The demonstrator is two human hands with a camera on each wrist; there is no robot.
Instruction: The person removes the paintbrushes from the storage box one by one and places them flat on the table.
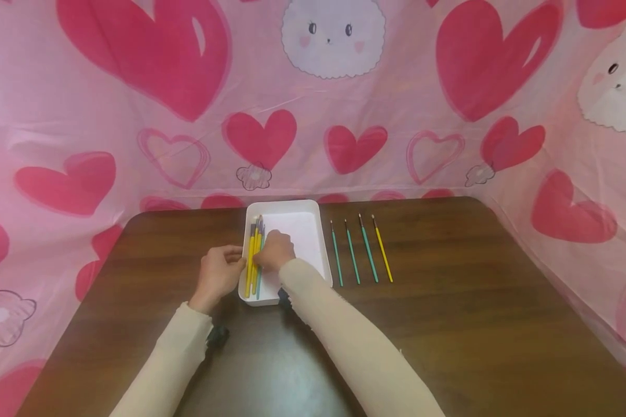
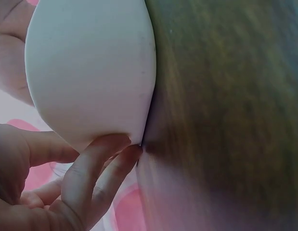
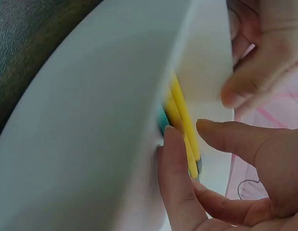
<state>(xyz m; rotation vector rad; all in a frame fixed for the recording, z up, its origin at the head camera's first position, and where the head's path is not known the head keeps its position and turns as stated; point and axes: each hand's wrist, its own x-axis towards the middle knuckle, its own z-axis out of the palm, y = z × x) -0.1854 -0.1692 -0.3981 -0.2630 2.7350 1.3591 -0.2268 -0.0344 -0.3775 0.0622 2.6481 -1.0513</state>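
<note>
A white rectangular tray [image 1: 320,243] stands near the table's far edge, with several yellow and teal paintbrushes [image 1: 251,260] lying lengthwise along its left side. My left hand [image 1: 220,272] holds the tray's left wall, thumb at the rim and fingertips against the outside [image 2: 98,178]. Reaching into the tray, my right hand [image 1: 276,250] is at the brushes. In the right wrist view, its thumb and a fairly straight finger lie on either side of the yellow brushes [image 3: 180,108], with a gap at the thumb. A teal brush [image 3: 162,118] is partly hidden there.
Right of the tray, three teal paintbrushes [image 1: 352,255] and a yellow paintbrush [image 1: 382,249] lie side by side, bristles toward the far edge. The brown wooden table [image 1: 448,324] is bordered by a pink curtain [image 1: 313,98] with hearts behind and at the sides.
</note>
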